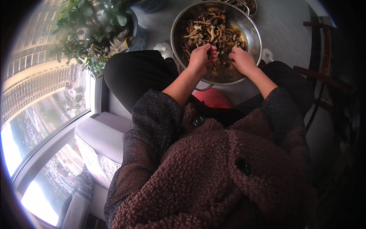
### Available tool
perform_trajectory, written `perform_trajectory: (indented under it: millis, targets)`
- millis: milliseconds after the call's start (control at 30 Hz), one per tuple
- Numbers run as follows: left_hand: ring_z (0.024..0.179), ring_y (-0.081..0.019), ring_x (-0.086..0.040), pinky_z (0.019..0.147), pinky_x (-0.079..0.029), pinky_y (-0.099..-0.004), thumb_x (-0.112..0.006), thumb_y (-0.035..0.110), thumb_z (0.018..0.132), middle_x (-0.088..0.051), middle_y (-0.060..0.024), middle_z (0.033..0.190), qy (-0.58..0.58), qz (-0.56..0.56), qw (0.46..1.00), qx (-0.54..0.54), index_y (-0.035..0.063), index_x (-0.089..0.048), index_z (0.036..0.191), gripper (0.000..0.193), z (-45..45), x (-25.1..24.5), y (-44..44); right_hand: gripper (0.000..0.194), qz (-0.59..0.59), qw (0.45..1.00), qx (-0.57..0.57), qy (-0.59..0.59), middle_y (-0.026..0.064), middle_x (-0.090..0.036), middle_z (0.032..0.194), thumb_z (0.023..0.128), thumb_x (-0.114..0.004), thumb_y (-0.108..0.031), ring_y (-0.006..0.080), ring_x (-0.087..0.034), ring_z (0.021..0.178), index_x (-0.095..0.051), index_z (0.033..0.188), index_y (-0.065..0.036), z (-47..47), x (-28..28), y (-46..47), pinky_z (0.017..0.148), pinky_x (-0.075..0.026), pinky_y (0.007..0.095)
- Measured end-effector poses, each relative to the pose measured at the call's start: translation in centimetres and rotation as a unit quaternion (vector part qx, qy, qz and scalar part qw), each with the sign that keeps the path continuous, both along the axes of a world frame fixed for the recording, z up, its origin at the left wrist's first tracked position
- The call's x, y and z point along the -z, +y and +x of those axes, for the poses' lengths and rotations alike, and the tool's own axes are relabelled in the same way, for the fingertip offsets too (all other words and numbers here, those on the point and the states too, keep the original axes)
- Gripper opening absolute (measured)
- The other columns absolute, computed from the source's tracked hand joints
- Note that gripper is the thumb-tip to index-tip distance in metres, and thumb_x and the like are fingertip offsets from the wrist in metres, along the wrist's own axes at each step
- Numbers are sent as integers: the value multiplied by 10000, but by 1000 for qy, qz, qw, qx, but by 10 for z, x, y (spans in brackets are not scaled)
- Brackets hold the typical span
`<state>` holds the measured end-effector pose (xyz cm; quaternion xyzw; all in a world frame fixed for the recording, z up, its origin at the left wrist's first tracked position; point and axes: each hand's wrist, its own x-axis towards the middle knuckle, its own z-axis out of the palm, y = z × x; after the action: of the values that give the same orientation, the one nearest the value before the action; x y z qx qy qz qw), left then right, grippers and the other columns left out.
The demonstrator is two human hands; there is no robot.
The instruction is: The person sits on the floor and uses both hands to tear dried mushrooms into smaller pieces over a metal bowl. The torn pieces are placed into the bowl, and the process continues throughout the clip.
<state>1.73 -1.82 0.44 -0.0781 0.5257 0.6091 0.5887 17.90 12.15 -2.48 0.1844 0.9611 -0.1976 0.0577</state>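
A wide stainless steel basin (pixel 253 43) stands on the floor between my knees. It holds many brown mushrooms (pixel 211 30) in brownish water. Over the left part of the basin is my left hand (pixel 201 56), fingers curled, close above the mushrooms. My right hand (pixel 242 58) is over the basin's right part, fingertips bent down towards the mushrooms. The two hands are a short way apart. Whether either one pinches a small piece is too small to make out.
Behind the basin sits a smaller metal bowl (pixel 254 11) with more mushrooms. Potted plants (pixel 94 23) and a window (pixel 57 130) are at the left. A red object (pixel 214 98) lies below the basin, and dark red wooden furniture (pixel 326 51) stands at the right.
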Motion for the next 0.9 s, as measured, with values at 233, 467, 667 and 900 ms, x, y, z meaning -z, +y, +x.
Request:
perform_trajectory:
  millis: [233, 467, 667, 900]
  targets:
    - [687, -126, -550, 644, -470, -271, -481, 194, 939, -590, -27, 787, 31, 20, 999, 21, 36, -603, 914, 201, 2, 4, -1, 114, -320, 928, 180, 65, 23, -570, 820, 808, -634, -95, 117, -543, 715, -622, 902, -32, -9, 5, 31, 655, -448, 267]
    - [664, -72, -510, 621, -439, -224, -548, 103, 894, -574, 10, 783, 86, 47, 994, 48, 28, -608, 952, 112, 6, 4, 1, 205, -569, 758, 298, 110, -50, -565, 838, 899, -579, -198, 43, -530, 780, -589, 1054, -64, -9, -26, 45, 701, -414, 197]
    - [634, -51, -483, 593, -409, -200, -589, 89, 867, -562, 30, 750, 161, 69, 982, 70, 21, -624, 988, 143, 6, 0, 3, 207, -628, 708, 285, 150, -30, -582, 887, 899, -585, -185, 61, -555, 789, -578, 1069, -67, -20, -39, 31, 722, -435, 204]
    - [538, -38, -460, 466, -368, -196, -643, 161, 840, -561, 35, 683, 320, 57, 935, 140, 60, -648, 958, 155, 10, -5, 3, 186, -626, 724, 256, 139, -1, -599, 880, 888, -600, -172, 76, -567, 792, -585, 1032, -56, -33, -44, 8, 727, -444, 210]
